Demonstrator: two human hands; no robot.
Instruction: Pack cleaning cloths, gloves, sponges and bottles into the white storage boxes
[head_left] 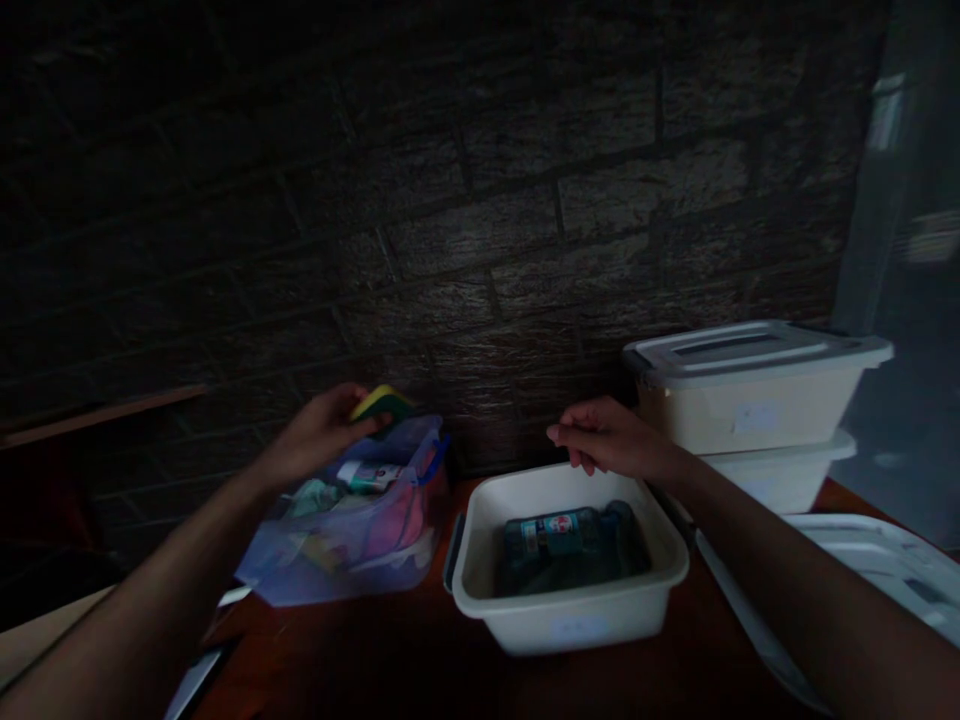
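A yellow and green sponge (384, 404) is gripped in my left hand (334, 425), above the far side of a translucent purple bin (315, 580). That bin holds a white and teal tube or bottle (369, 476), a pink item (394, 520) and other cloth-like things. My right hand (600, 435) hovers over the back rim of a white tub (577, 630), its fingers curled together; whether anything is in them I cannot make out. Inside the tub lies a clear bottle with a blue label (555, 532), on its side, among other dark see-through items.
Two lidded white boxes (757, 410) are stacked at the back right. A loose white lid (877, 560) lies on the reddish-brown table (390, 670) below my right forearm. A dark brick wall (480, 230) rises right behind. Some flat thing with a pale edge (196, 680) is at the lower left.
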